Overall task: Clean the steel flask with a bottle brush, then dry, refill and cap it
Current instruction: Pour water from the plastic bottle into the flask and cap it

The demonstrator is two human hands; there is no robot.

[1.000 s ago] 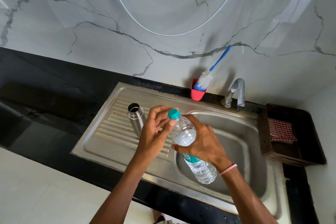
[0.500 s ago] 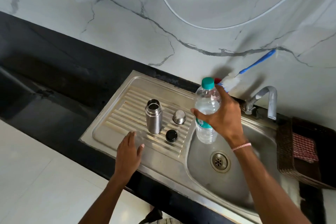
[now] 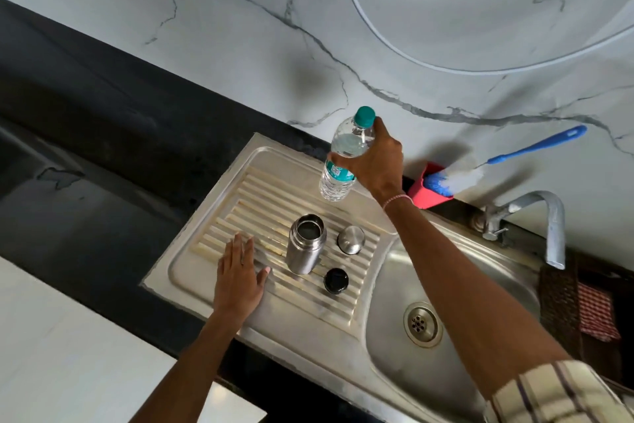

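The right hand (image 3: 372, 162) gripped the capped bottle (image 3: 338, 182) at the flask's (image 3: 303, 251) 12 o'clock, seemingly parking it; the left hand (image 3: 238, 276) was spread flat, empty.

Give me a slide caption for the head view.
Right hand holds capped water bottle behind open steel flask on drainboard; left hand flat beside it.

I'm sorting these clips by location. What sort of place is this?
Most likely a home kitchen: a steel sink with a ribbed drainboard set in a black countertop, a tap at the back by a marble-look wall, and a bottle brush standing in a red holder.
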